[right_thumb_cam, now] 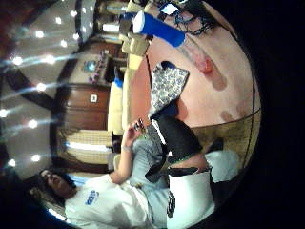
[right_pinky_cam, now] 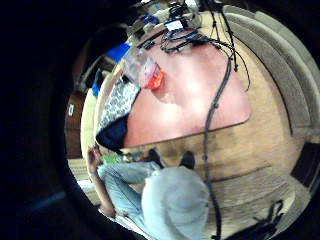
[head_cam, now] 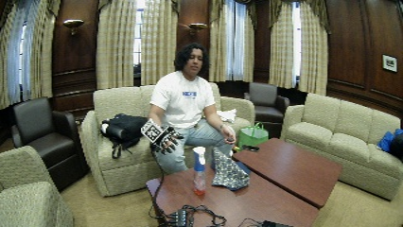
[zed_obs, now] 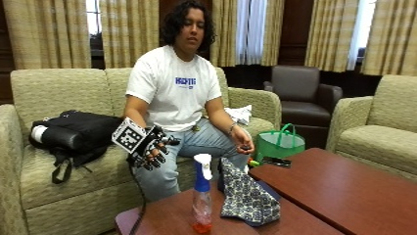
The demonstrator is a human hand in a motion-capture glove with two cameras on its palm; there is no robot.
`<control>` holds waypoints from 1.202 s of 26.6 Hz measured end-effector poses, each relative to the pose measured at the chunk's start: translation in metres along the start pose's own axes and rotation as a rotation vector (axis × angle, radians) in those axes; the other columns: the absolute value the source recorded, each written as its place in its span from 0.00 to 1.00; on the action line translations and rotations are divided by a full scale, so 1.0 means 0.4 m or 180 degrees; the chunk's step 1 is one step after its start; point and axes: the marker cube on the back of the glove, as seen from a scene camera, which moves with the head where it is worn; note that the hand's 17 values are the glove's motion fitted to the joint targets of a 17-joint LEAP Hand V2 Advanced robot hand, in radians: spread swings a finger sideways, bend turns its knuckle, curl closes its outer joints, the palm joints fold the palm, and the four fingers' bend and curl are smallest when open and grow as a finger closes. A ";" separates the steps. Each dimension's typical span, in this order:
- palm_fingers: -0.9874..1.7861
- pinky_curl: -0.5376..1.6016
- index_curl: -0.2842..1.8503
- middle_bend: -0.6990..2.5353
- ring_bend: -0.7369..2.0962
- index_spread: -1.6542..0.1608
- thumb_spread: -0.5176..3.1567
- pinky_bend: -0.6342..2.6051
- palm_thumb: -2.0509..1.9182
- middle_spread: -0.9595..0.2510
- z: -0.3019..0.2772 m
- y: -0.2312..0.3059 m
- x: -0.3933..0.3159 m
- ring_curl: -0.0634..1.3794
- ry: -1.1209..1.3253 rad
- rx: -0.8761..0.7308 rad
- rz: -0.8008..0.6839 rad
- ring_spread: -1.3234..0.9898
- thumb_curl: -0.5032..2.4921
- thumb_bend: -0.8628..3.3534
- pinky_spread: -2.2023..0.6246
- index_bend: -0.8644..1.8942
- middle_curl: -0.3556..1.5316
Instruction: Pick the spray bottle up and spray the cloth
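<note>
A spray bottle (zed_obs: 202, 196) with a white head, blue neck and clear body with orange liquid at its base stands upright on the reddish-brown table (zed_obs: 163, 218). Right beside it a blue-and-white patterned cloth (zed_obs: 247, 198) is propped up in a heap. My gloved right hand (zed_obs: 151, 148) hangs over the person's knee, above and left of the bottle, apart from it, with its fingers loosely spread and holding nothing. The wide outside view shows the same: bottle (head_cam: 199, 172), cloth (head_cam: 228, 174), hand (head_cam: 165, 139). Both palm views look down on the bottle (right_pinky_cam: 142, 67) (right_thumb_cam: 159, 29) and cloth (right_pinky_cam: 117, 105) (right_thumb_cam: 167, 86).
A second table (zed_obs: 338, 191) stands to the right with a dark flat object (zed_obs: 277, 161) on it. Cables (head_cam: 195, 215) lie at the near table's front. On the sofa lies a black bag (zed_obs: 78, 134); a green bag (zed_obs: 279, 144) stands by the person's knee. The bare left hand (zed_obs: 244, 144) rests there.
</note>
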 end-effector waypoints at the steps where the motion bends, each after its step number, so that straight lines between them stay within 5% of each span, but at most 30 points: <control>1: 0.50 0.39 0.25 0.28 0.38 0.68 0.43 0.27 0.66 0.67 0.007 -0.012 -0.001 0.23 -0.0114 0.0076 0.0063 0.52 0.26 0.21 0.85 0.37 0.35; 19: 0.50 0.40 0.24 0.29 0.41 0.69 0.43 0.28 0.69 0.69 0.176 -0.179 -0.042 0.26 -0.0932 0.0574 0.0775 0.52 0.28 0.20 0.84 0.34 0.37; 32: 0.48 0.41 0.22 0.30 0.42 0.69 0.41 0.28 0.71 0.67 0.293 -0.303 -0.061 0.27 -0.1691 0.0441 0.0872 0.50 0.29 0.20 0.82 0.35 0.39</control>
